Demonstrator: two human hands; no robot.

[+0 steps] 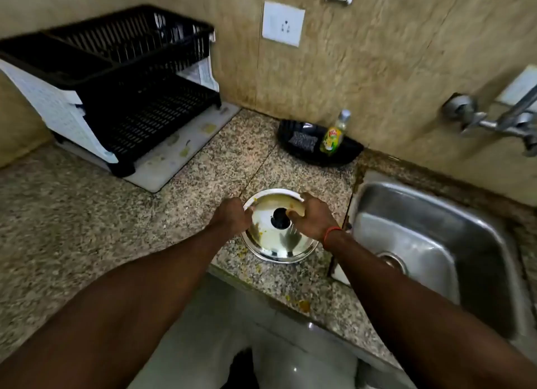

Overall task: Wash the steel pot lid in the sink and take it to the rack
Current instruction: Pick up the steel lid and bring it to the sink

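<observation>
– While both arms reach out over the speckled granite counter (87, 214), where does the round steel pot lid (277, 243) lie, reckoned from the stainless steel sink (406, 208)?

– Just left of the sink, on the counter near its front edge, knob side up, with the round black knob (280, 217) in its middle. Yellow food smears show on the steel, and yellow crumbs (303, 305) lie on the counter left of the sink, right at the front edge.

– And the hands?

– Apart, one at each side of the lid. The left hand (232, 215) has its fingers curled round the rim on the side away from the sink. The right hand (312, 217), a red thread (329, 234) at its wrist, grips the rim on the sink side, thumb lying by the knob. Whether the lid rests fully on the counter or is raised off it, I cannot tell.

– What else stands around the sink?

– Beyond its rear left corner, a shallow black plastic tray (351, 153) holds an upright yellow-green bottle of dish liquid (334, 136) and a dark scrub pad (302, 141). Well to the sink's left, against the wall, a black two-tier plastic dish rack with white sides (130, 98) stands on a white printed mat (174, 159). Above the sink, a metal tap (494, 122) juts from the tiled wall, and up and to the left of the sink there is a white socket plate (283, 24).
</observation>
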